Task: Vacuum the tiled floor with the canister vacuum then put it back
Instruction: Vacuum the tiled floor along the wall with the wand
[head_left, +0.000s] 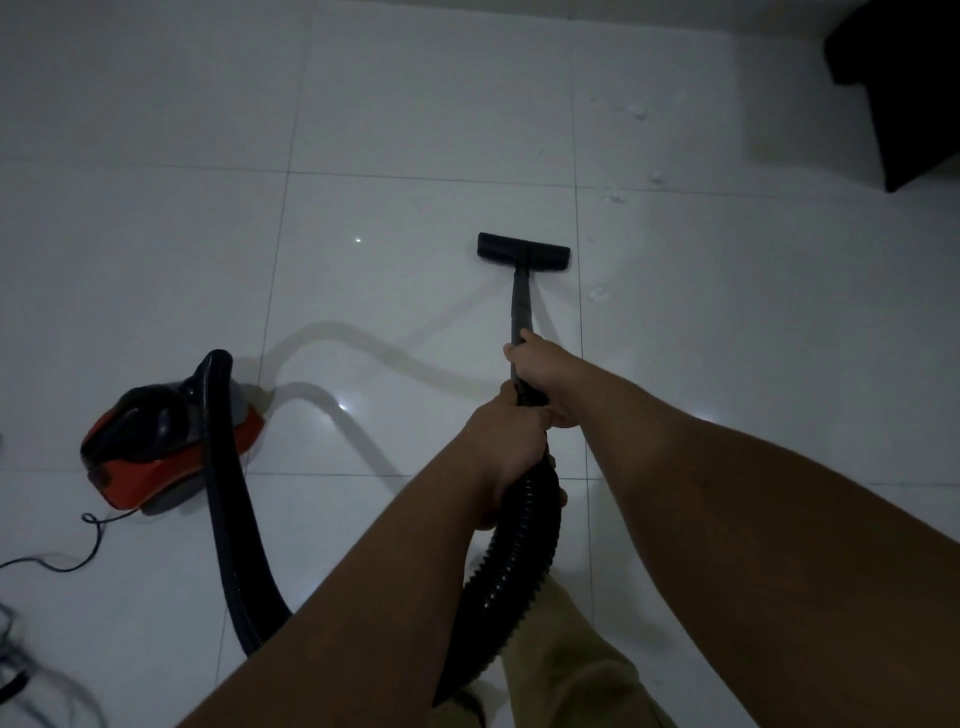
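Note:
A red and black canister vacuum (156, 447) sits on the white tiled floor (415, 130) at the left. Its black ribbed hose (223, 519) loops down from the canister and back up to the wand (521, 306). The flat black floor nozzle (523, 251) rests on the tiles ahead of me. My right hand (545, 374) grips the wand higher up. Just behind it, my left hand (506, 441) is closed around the handle where the hose joins.
Small white scraps of debris (597, 292) lie right of the nozzle, with more scraps (638, 111) farther back. A dark piece of furniture (904, 88) fills the top right corner. The power cord (67, 556) trails over the floor at the lower left.

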